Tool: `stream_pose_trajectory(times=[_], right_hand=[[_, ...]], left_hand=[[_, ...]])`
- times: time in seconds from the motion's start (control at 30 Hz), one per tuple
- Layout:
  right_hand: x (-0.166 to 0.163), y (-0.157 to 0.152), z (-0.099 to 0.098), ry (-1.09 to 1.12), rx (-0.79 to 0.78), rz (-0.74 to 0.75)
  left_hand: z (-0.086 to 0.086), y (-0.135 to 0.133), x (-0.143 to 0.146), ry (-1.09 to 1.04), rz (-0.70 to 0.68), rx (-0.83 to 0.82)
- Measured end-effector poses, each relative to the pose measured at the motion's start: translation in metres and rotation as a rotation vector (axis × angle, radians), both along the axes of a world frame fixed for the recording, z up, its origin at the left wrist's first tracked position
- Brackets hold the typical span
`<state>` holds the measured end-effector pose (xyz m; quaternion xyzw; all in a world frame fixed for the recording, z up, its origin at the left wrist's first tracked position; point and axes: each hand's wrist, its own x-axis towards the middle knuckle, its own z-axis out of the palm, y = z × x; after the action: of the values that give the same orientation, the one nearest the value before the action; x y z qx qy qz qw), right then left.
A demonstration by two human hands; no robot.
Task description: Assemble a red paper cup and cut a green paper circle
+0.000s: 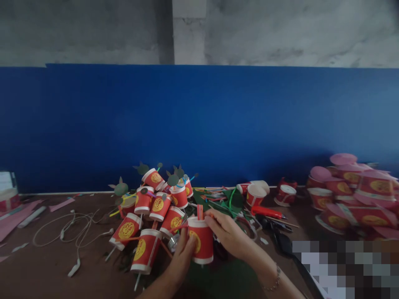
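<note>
Brown tabletop (46,276) across the lower frame, bearing paper-cup craftwork. At lower centre, the left hand (181,259) is curled partly closed around the left side of a red paper cup (204,243); the right hand (229,234) has its fingertips drawn close together at the upper rim, beside a red strip (200,211). Whether they grip strip or rim cannot be told. Cup upright, its long axis near vertical, one white-edged end facing up; an orange straw (179,228) projects leftward from its side. The step in hand appears to be fitting the strip at the rim; the next move would seem to call for a steady left hold and careful alignment by the right fingers. Beyond, left of centre: heaped red cups (159,205), variously tilted. Farther back: blue panel (199,120), then grey wall (280,33) across the upper frame.
</note>
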<state>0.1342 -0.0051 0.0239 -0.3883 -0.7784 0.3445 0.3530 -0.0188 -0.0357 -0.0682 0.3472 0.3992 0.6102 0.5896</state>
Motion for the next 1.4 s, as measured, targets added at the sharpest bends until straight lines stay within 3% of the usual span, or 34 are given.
stream_pose_trajectory(times=[0.13, 0.23, 0.4, 0.57, 0.73, 0.93, 1.4], right_hand=[[0.004, 0.009, -0.006, 0.143, -0.049, -0.069], [0.008, 0.011, -0.006, 0.179, -0.066, -0.085], [0.009, 0.005, 0.001, 0.193, -0.027, -0.099], [0.008, 0.001, 0.000, 0.266, 0.107, -0.193], [0.010, 0.001, -0.006, 0.331, 0.236, -0.286], [0.009, -0.002, -0.006, 0.279, 0.321, -0.273], [0.008, -0.003, -0.007, 0.214, 0.467, -0.271]], left_hand=[[0.004, 0.007, -0.005, -0.098, 0.224, 0.012], [0.016, 0.010, -0.007, -0.136, 0.253, -0.016], [0.037, 0.016, -0.008, -0.258, 0.009, 0.029], [0.038, 0.027, -0.002, -0.297, -0.210, 0.072], [0.040, 0.024, 0.007, -0.363, -0.300, 0.022], [0.048, 0.017, 0.004, -0.419, -0.407, 0.020], [0.048, 0.026, -0.006, -0.241, -0.553, 0.039]])
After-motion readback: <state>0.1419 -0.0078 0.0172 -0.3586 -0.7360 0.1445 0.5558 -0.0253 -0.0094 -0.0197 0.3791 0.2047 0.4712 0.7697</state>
